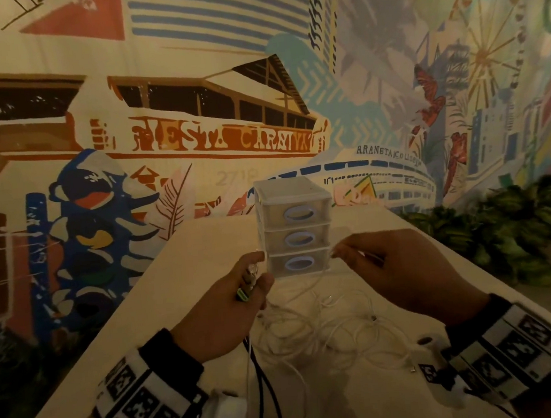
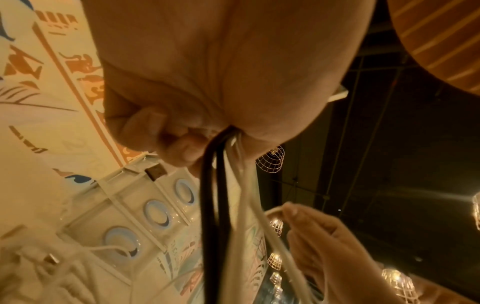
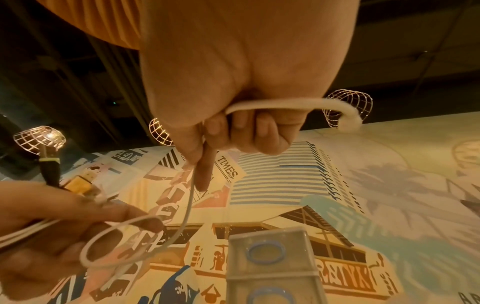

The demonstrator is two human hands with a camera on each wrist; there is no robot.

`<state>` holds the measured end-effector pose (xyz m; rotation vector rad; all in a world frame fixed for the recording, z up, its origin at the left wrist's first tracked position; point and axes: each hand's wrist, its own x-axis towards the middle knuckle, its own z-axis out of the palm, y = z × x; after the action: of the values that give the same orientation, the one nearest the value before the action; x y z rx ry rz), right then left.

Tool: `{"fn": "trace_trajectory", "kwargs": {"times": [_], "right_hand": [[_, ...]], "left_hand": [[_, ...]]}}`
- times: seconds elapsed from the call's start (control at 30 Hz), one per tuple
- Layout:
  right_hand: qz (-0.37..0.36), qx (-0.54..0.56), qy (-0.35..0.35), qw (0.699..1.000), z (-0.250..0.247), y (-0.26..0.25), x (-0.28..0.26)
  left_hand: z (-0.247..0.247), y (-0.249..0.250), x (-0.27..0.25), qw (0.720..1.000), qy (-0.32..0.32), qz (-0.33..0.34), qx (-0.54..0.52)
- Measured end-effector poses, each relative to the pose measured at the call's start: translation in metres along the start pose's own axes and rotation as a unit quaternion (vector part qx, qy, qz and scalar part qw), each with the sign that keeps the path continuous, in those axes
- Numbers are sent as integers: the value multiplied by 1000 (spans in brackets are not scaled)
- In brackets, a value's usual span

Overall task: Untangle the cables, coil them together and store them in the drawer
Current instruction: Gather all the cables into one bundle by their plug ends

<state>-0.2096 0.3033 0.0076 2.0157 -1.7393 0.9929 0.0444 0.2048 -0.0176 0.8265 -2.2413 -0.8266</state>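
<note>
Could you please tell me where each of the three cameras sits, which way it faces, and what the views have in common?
Head: on the person's head, facing forward and down at the table; both hands and banded wrists show.
Left wrist: under the left hand, looking along the palm; it grips black and white cables.
Right wrist: under the right hand, looking along its fingers; it pinches a white cable.
Shared: all three show the three-drawer organizer, and each wrist view shows the other hand.

The mural [image 1: 195, 142] reads "ARANETA COLISEUM" — and "TIMES" — on painted buildings.
</note>
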Motion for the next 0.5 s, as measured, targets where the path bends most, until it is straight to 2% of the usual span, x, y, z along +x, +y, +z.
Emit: {"fn": "trace_trajectory", "kwargs": {"times": [0.2,0.33,0.43,0.5], "right_hand": [[22,-22,-41,999,8,7,-13],[24,-10,-54,998,10,2,-16],[19,5,-33,999,10,-3,-12],[6,19,-12,1000,8,-8,-6]], "left_hand": [[4,11,-4,994,9,34,-99],[4,10,-6,996,-38,33,-72],[11,11,-12,993,-94,38,-67],[17,8,-14,993,-103,33,-55]]}}
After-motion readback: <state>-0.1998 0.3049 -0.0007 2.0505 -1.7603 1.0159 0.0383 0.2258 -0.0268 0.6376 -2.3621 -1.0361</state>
